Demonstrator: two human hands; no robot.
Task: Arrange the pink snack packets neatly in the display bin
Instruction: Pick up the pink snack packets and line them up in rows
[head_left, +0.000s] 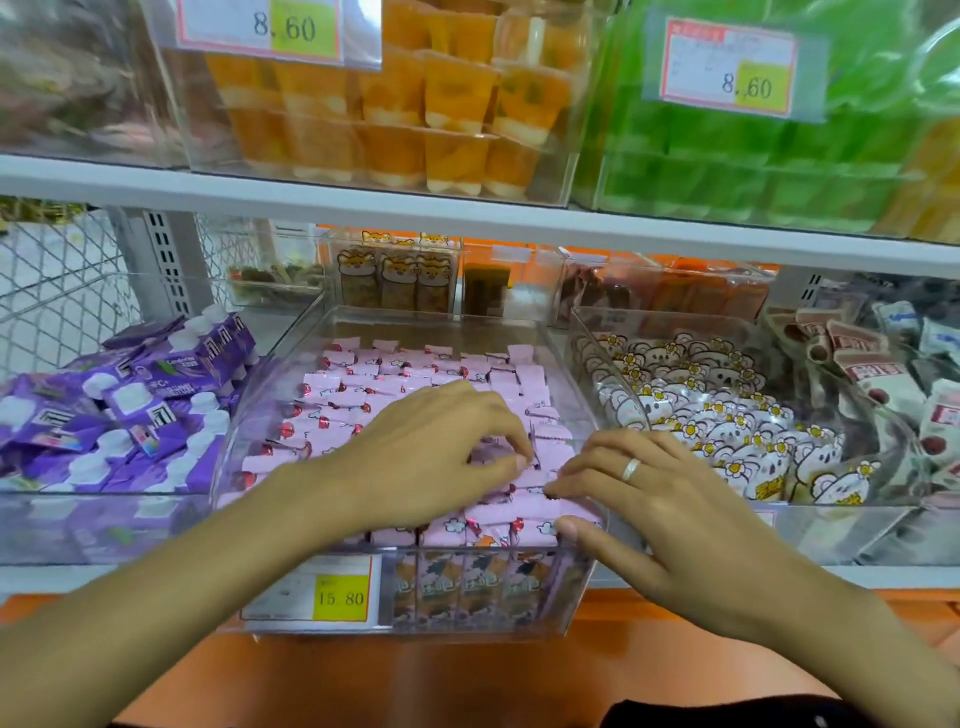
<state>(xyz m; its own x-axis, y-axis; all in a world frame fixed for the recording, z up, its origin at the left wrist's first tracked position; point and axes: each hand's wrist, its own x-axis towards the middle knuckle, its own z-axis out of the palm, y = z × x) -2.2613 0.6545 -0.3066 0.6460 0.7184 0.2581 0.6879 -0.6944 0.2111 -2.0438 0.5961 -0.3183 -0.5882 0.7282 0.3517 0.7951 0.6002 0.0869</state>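
A clear plastic display bin in the middle of the lower shelf holds several rows of pink snack packets standing on edge. My left hand hovers over the bin's right front part, its fingertips curled down and pinching a pink packet. My right hand, with a ring on one finger, rests at the bin's front right corner. Its fingers press on the top edges of the front pink packets, and its thumb lies against the row's end.
A yellow price tag reading 15.80 sticks on the bin's front. Purple pouches fill the bin to the left, white bear-print packets the bin to the right. The shelf above carries orange jelly cups and green packs.
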